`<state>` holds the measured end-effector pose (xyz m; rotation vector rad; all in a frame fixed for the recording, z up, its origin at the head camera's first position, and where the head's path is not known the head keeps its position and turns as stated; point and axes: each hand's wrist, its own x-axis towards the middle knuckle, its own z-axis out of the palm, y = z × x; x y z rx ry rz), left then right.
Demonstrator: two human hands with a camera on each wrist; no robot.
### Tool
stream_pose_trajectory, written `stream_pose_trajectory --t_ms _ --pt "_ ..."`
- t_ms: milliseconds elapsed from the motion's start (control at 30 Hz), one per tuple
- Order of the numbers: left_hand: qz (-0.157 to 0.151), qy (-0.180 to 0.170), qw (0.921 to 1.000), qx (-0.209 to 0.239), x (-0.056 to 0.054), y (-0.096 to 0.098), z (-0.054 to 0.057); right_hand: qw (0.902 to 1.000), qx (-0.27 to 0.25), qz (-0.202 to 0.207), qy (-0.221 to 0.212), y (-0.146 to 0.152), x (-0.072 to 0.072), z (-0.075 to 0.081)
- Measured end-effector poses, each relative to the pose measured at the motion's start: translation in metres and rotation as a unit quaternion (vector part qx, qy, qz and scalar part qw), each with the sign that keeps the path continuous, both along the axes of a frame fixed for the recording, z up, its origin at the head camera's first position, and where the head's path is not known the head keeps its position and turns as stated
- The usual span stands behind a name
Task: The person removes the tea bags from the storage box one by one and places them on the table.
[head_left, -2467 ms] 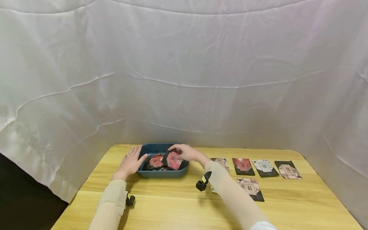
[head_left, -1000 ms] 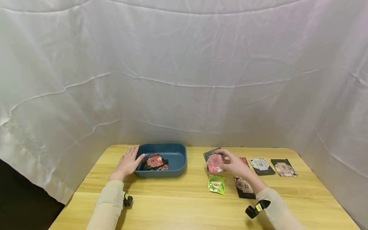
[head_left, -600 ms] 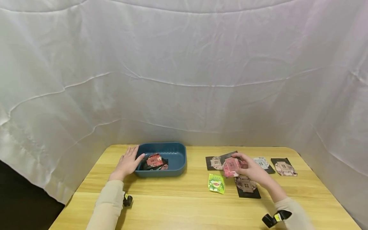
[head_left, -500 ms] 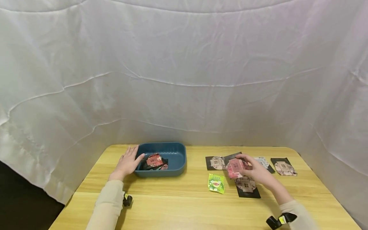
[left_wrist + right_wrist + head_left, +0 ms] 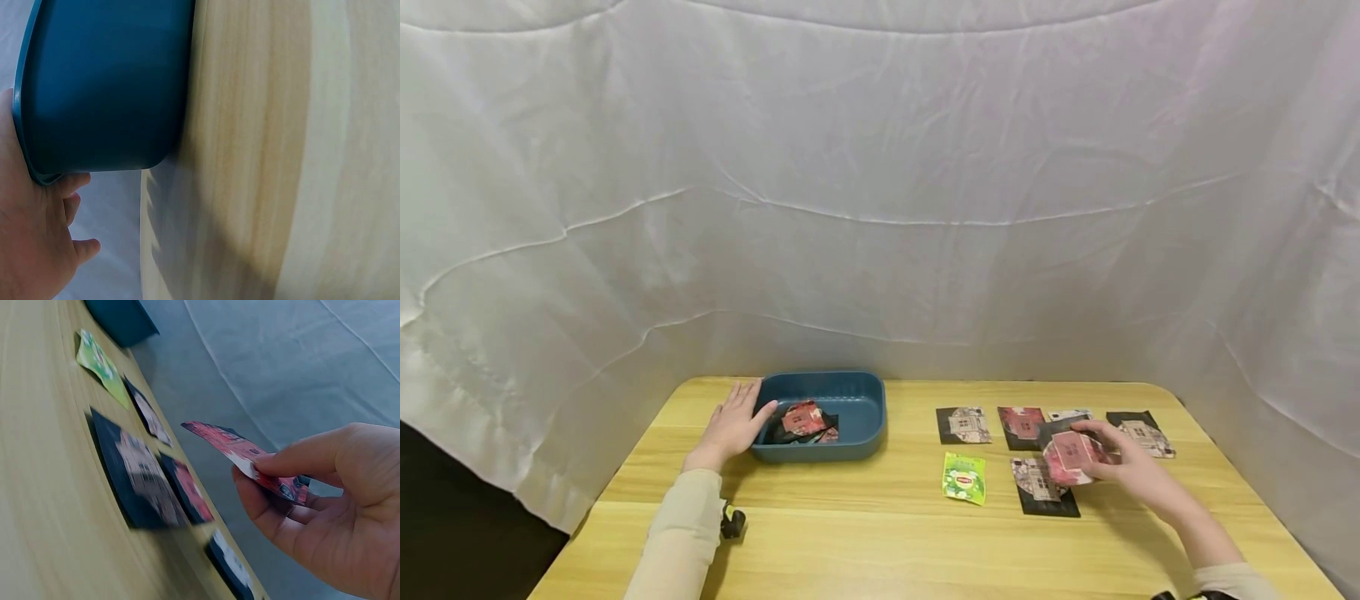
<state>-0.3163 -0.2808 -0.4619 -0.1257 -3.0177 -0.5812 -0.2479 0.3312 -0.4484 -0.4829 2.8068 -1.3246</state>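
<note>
My right hand [image 5: 1127, 471] pinches a red and black tea sachet [image 5: 1070, 454] between thumb and fingers. In the right wrist view the pinched sachet is tilted and raised above the table. Beneath it in the head view are a pale sachet [image 5: 1036, 479] with a black end and part of a white one [image 5: 1070, 414]. My left hand [image 5: 730, 427] rests on the left end of a blue bin [image 5: 820, 453], fingers spread and thumb over the rim. In the left wrist view those fingers [image 5: 78, 182] show past the bin's corner. Inside the bin lie a red sachet [image 5: 803, 419] and others partly hidden under it.
On the wooden table [image 5: 865, 533] lie a pale sachet [image 5: 964, 425], a red one [image 5: 1022, 423], a green Lipton sachet [image 5: 964, 478] and, far right, another pale one [image 5: 1141, 434]. A white curtain [image 5: 880, 275] hangs behind the table's back edge.
My right hand took the red sachet out of the bin and carried it right, past the green sachet and over the laid-out ones. The left hand has stayed at the bin.
</note>
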Motion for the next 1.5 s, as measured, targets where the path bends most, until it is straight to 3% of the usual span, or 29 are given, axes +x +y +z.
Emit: stream_pose_trajectory --t_ms 433,633,967,1300,1500 --pt "0.000 0.000 1.0000 0.000 0.000 0.001 -0.001 0.9988 0.046 -0.008 -0.014 0.041 0.015 -0.013" --pt "0.002 0.001 1.0000 0.004 0.000 0.000 0.001 0.9975 0.069 -0.009 -0.012 0.053 0.015 -0.024" --pt "0.006 -0.001 1.0000 -0.006 0.000 0.000 -0.002 0.9956 0.083 0.004 -0.044 0.060 0.010 -0.035" --pt "0.005 0.000 1.0000 -0.005 0.000 0.001 -0.001 0.9865 0.162 -0.021 0.011 0.061 0.004 -0.044" --pt "0.002 0.001 1.0000 0.001 0.000 0.001 0.000 0.9865 0.156 -0.022 0.044 0.058 0.005 -0.043"
